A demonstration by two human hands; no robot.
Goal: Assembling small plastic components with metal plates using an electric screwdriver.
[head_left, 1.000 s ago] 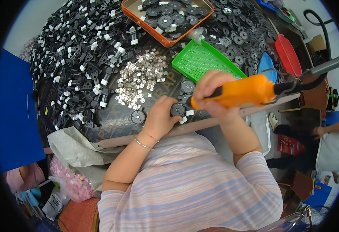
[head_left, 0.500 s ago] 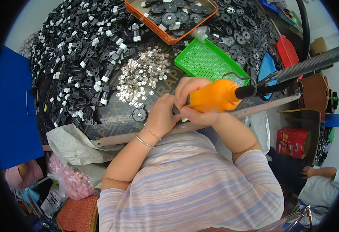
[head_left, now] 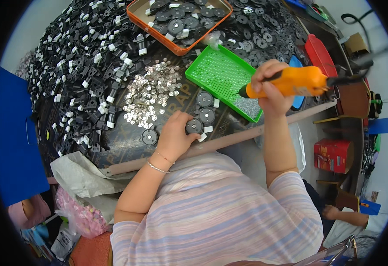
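Observation:
My right hand (head_left: 271, 88) is closed around an orange electric screwdriver (head_left: 298, 82), its dark tip pointing left over a green perforated tray (head_left: 193, 79). Tiny silvery screws (head_left: 248, 107) lie in the tray's near corner. On the table my left hand (head_left: 175, 136) has its thumb and fingers around the rim of a black wheel (head_left: 194, 126) with a white piece at its edge. Two similar wheels touch or nearly touch it on the far side, the nearer being a grooved black wheel (head_left: 207, 115). A single black disc (head_left: 149, 137) lies left of that hand.
A large heap of black-and-white brackets (head_left: 92, 57) covers the left. Small silver round parts (head_left: 152, 91) are piled mid-table. An orange-rimmed tray (head_left: 176, 49) of wheels stands at the back, beside loose black discs (head_left: 265, 31). A pale bar (head_left: 229, 141) runs along the near edge.
My right hand has carried the screwdriver right and away from my left hand, to over the green tray. My left hand has lowered to a wheel on the table. The view has shifted slightly.

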